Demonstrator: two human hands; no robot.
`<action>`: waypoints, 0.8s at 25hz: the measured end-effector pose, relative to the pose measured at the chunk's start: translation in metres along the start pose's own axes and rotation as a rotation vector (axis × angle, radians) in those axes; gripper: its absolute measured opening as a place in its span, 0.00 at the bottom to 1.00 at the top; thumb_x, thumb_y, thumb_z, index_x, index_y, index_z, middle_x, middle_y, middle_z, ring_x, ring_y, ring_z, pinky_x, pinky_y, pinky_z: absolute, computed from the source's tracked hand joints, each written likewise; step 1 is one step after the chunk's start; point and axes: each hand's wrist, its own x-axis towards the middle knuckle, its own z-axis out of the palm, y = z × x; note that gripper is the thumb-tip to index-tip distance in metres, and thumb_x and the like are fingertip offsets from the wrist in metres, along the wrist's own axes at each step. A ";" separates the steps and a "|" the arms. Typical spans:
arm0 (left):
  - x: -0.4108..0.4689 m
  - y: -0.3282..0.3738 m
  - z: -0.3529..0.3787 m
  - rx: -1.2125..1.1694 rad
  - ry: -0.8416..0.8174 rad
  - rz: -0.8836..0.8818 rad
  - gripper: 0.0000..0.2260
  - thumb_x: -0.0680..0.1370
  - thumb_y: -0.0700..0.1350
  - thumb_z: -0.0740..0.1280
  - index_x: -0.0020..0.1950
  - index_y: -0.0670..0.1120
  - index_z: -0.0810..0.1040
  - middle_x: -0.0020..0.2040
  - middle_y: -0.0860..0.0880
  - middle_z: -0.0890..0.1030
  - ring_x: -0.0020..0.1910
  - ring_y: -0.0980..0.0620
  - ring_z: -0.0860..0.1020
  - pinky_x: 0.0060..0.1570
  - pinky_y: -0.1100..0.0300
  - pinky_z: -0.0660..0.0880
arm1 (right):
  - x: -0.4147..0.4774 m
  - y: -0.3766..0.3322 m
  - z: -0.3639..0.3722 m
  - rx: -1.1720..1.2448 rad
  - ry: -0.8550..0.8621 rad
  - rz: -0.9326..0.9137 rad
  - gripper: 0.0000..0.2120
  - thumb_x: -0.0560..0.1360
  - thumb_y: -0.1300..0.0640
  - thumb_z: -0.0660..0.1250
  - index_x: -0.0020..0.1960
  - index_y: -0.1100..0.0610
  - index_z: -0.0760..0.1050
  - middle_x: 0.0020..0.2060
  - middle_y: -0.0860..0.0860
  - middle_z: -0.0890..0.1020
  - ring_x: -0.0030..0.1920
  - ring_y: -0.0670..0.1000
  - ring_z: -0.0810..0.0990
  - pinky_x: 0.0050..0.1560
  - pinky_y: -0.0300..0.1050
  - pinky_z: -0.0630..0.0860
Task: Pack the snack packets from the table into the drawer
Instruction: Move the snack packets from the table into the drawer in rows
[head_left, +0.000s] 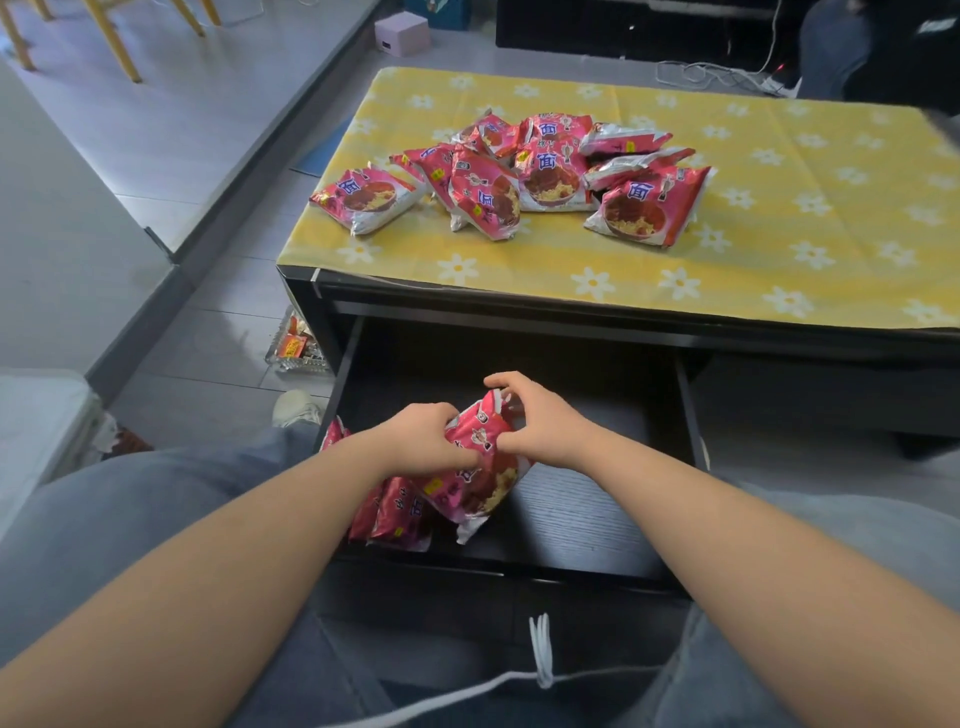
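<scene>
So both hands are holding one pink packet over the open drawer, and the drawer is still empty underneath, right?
Not quite. Both the left hand and right hand do hold one pink packet over the open drawer, but the head view shows other packets already standing at its left side.

A pale pink box (401, 32) sits on the grey floor beyond wooden chair legs (111, 36), white cables (717, 75) trail at the back, and a clear tray of wrappers (297, 347) lies nearer.
</scene>
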 end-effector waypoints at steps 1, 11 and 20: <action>0.002 -0.002 0.006 -0.018 0.018 -0.054 0.19 0.68 0.62 0.75 0.51 0.54 0.75 0.48 0.52 0.83 0.44 0.55 0.82 0.37 0.62 0.75 | 0.001 0.001 0.004 -0.052 0.059 0.046 0.33 0.72 0.56 0.75 0.74 0.49 0.68 0.66 0.51 0.74 0.67 0.53 0.76 0.60 0.44 0.77; 0.001 -0.009 0.043 0.060 -0.090 -0.227 0.30 0.73 0.65 0.70 0.63 0.44 0.73 0.48 0.47 0.81 0.49 0.46 0.81 0.47 0.54 0.77 | -0.013 0.001 0.068 0.380 -0.172 0.642 0.15 0.80 0.53 0.56 0.63 0.54 0.73 0.49 0.58 0.86 0.41 0.59 0.87 0.42 0.64 0.85; 0.004 -0.015 0.034 0.134 0.054 -0.174 0.23 0.80 0.48 0.66 0.74 0.44 0.72 0.63 0.42 0.82 0.59 0.43 0.82 0.57 0.52 0.79 | -0.009 0.002 0.114 0.641 -0.177 0.631 0.35 0.81 0.39 0.59 0.82 0.39 0.45 0.72 0.53 0.75 0.58 0.59 0.84 0.61 0.65 0.79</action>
